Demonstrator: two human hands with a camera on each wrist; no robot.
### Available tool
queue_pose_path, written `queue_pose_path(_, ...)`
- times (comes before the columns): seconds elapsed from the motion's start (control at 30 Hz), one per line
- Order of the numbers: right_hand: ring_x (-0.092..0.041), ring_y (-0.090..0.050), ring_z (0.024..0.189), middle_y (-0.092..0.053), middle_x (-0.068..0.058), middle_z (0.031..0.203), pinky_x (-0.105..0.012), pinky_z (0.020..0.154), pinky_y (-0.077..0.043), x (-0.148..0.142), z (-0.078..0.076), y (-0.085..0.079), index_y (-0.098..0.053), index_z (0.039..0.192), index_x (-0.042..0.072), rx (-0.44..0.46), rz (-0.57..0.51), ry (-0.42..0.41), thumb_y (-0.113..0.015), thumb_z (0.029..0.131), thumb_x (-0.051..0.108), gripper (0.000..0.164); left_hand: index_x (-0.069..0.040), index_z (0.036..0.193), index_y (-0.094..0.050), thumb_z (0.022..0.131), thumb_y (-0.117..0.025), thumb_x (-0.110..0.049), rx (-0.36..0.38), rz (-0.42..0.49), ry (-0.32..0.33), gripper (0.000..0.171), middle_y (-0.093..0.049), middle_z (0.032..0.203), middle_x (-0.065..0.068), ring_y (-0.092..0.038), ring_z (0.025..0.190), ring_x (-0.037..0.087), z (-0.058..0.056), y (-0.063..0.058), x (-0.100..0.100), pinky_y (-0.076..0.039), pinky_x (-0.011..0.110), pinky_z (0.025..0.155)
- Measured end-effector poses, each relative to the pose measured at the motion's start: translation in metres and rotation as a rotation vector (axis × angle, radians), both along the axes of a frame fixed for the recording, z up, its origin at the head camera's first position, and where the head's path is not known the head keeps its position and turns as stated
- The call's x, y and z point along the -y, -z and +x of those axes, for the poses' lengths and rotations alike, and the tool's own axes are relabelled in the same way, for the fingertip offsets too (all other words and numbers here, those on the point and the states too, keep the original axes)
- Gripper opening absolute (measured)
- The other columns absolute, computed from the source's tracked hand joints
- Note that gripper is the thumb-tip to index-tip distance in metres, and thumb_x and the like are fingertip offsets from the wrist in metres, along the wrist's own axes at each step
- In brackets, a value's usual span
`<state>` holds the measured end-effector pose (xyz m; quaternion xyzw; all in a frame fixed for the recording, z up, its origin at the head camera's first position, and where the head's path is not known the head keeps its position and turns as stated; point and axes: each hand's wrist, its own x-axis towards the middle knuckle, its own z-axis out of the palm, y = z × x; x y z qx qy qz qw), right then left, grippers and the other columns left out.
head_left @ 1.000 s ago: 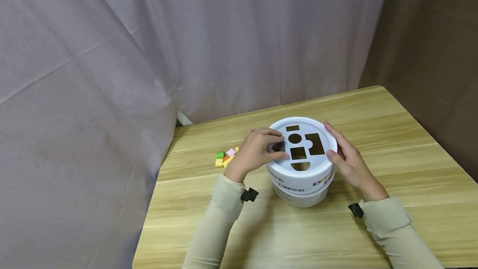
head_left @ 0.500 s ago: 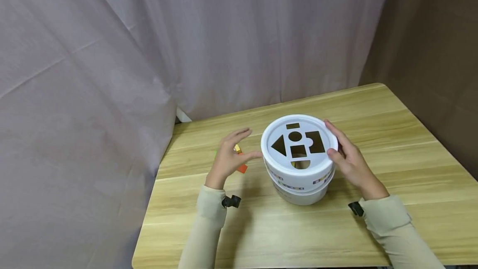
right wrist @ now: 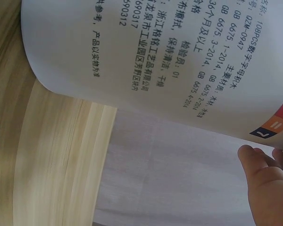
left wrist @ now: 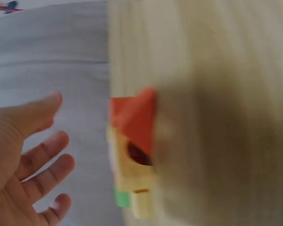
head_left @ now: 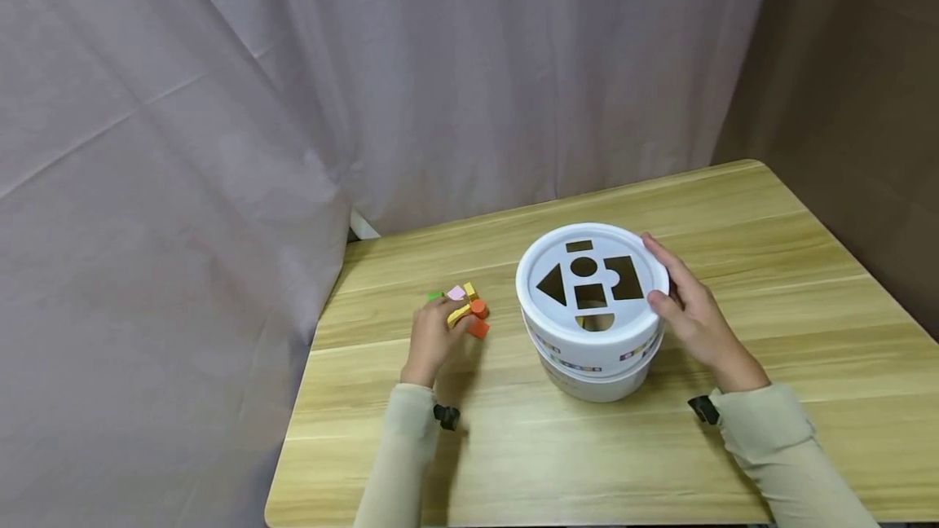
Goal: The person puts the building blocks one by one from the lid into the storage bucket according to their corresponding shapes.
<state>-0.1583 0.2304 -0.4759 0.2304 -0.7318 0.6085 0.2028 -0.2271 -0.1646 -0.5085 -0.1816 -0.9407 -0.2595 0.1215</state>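
Observation:
My left hand [head_left: 431, 341] hovers at a small cluster of toy blocks on the table's left part. Its fingers are spread loosely in the left wrist view, with nothing between them. The cluster has an orange cylinder [head_left: 478, 308], an orange triangular block [left wrist: 140, 120], a yellow block [head_left: 458, 315], a pink block [head_left: 456, 292] and a green block [head_left: 436, 296]. With thumb on top and fingers around the far side, my right hand [head_left: 693, 328] holds the rim of a white bucket [head_left: 597, 385]. Its lid [head_left: 552, 249] has several shaped cutouts, including a triangle, a circle and a square.
The wood-grain table [head_left: 778, 283] bears everything. Behind it and to the left hangs a pale grey curtain [head_left: 455, 88], with a brown one [head_left: 844, 104] to the right. A yellow block [head_left: 581, 322] shows through the front cutout of the bucket's lid.
My left hand has left the triangular cutout in the lid and moved left and down to the blocks. The right hand has stayed on the bucket's rim.

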Motion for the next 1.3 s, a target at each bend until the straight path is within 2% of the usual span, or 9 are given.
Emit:
queue_pose_path(0.13, -0.008, -0.034, 0.153, -0.031, -0.012, 0.171, -0.018, 0.119, -0.029, 0.0, 0.0, 0.0, -0.034, 0.164, 0.003, 0.0, -0.001, -0.011, -0.051, 0.099, -0.005, 0.067, -0.009, 0.104, -0.083, 0.093, -0.083, -0.018, -0.012, -0.13, -0.048, 0.014, -0.077, 0.094, 0.006, -0.069, 0.083, 0.025, -0.001, 0.015, -0.001, -0.052, 0.046, 0.075)
queue_pose_path(0.2, -0.009, -0.035, 0.153, -0.031, -0.012, 0.171, -0.018, 0.119, -0.029, 0.001, 0.0, 0.0, -0.034, 0.164, 0.002, -0.005, -0.003, -0.015, -0.051, 0.099, -0.006, 0.067, -0.01, 0.1, -0.083, 0.094, -0.083, -0.019, 0.01, -0.15, -0.068, 0.011, -0.074, 0.084, 0.002, -0.062, 0.072, 0.02, -0.002, 0.02, -0.003, -0.05, 0.04, 0.065)
queue_pose_path(0.37, -0.009, -0.037, 0.152, -0.033, -0.015, 0.17, -0.019, 0.118, -0.031, 0.002, 0.0, 0.0, -0.036, 0.163, 0.002, -0.012, -0.024, -0.015, -0.052, 0.099, -0.007, 0.067, -0.014, 0.09, -0.083, 0.092, -0.084, -0.02, 0.068, -0.132, -0.129, 0.007, -0.067, 0.071, -0.003, -0.053, 0.063, 0.014, -0.005, 0.027, -0.009, -0.045, 0.034, 0.057)
queue_pose_path(0.57, -0.01, -0.037, 0.152, -0.033, -0.015, 0.17, -0.019, 0.118, -0.031, 0.003, 0.001, -0.001, -0.036, 0.163, 0.002, -0.006, -0.032, -0.013, -0.052, 0.101, -0.004, 0.065, -0.012, 0.089, -0.081, 0.092, -0.082, -0.012, 0.114, -0.107, -0.132, 0.003, -0.07, 0.075, -0.003, -0.057, 0.065, 0.016, -0.003, 0.032, -0.012, -0.046, 0.035, 0.058)
queue_pose_path(0.8, -0.009, -0.036, 0.152, -0.032, -0.015, 0.17, -0.018, 0.118, -0.03, 0.002, 0.001, -0.001, -0.033, 0.164, 0.003, -0.006, -0.001, -0.01, -0.051, 0.102, -0.003, 0.065, -0.012, 0.114, -0.082, 0.092, -0.081, -0.007, 0.022, -0.148, -0.025, 0.022, -0.075, 0.093, 0.01, -0.069, 0.08, 0.028, 0.008, 0.035, -0.005, -0.054, 0.046, 0.065)
queue_pose_path(0.87, -0.009, -0.036, 0.152, -0.031, -0.015, 0.171, -0.019, 0.118, -0.03, 0.002, 0.0, -0.001, -0.033, 0.164, 0.003, -0.008, 0.01, -0.01, -0.05, 0.101, -0.003, 0.065, -0.013, 0.12, -0.081, 0.094, -0.08, -0.009, 0.026, -0.167, -0.016, 0.026, -0.074, 0.1, 0.013, -0.07, 0.086, 0.031, 0.012, 0.036, -0.003, -0.053, 0.049, 0.067)
queue_pose_path(1.03, -0.008, -0.035, 0.152, -0.03, -0.016, 0.171, -0.018, 0.119, -0.029, 0.0, -0.001, 0.0, -0.032, 0.165, 0.005, -0.003, 0.02, -0.01, -0.048, 0.102, -0.003, 0.065, -0.014, 0.114, -0.078, 0.094, -0.078, -0.006, 0.016, -0.147, 0.004, 0.021, -0.076, 0.116, 0.01, -0.072, 0.099, 0.031, 0.014, 0.038, 0.002, -0.053, 0.054, 0.075)
queue_pose_path(1.13, -0.008, -0.035, 0.152, -0.03, -0.016, 0.171, -0.018, 0.119, -0.029, -0.001, -0.001, 0.001, -0.032, 0.165, 0.005, 0.0, 0.019, -0.011, -0.047, 0.102, -0.002, 0.065, -0.012, 0.107, -0.075, 0.091, -0.079, -0.001, 0.01, -0.11, 0.036, 0.02, -0.077, 0.11, 0.008, -0.073, 0.098, 0.03, 0.014, 0.04, 0.007, -0.055, 0.053, 0.079)
queue_pose_path(1.3, -0.009, -0.034, 0.153, -0.03, -0.012, 0.172, -0.018, 0.119, -0.028, -0.001, -0.001, 0.002, -0.031, 0.166, 0.006, 0.013, 0.02, -0.013, -0.047, 0.103, -0.002, 0.065, -0.012, 0.1, -0.072, 0.087, -0.078, 0.003, 0.113, -0.022, 0.055, 0.02, -0.071, 0.095, 0.004, -0.066, 0.089, 0.024, 0.015, 0.04, 0.017, -0.053, 0.043, 0.079)
